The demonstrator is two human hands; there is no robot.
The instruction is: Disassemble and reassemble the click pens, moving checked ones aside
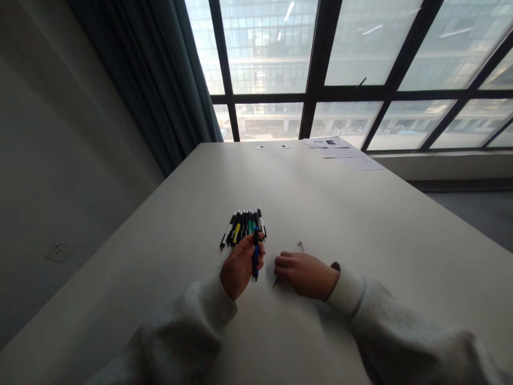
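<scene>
My left hand [240, 266] is closed around a blue and black pen [255, 256], which stands roughly upright between thumb and fingers. Just beyond it a row of several pens [238, 229] lies side by side on the table, with black, white, yellow and green parts; my hand hides some of their near ends. Low over the tabletop, my right hand [302, 271] has its fingers pressed together. A thin dark tip [274, 283] sticks out below them; the rest of that thing is hidden. Behind the right hand lies a small whitish piece [300, 244].
The white table [320, 198] reaches to the window. Printed papers [344, 153] lie at its far right. Two small white pieces [260, 147] rest near the far edge. A dark curtain [160, 80] hangs at the left, by a wall with an outlet [59, 252].
</scene>
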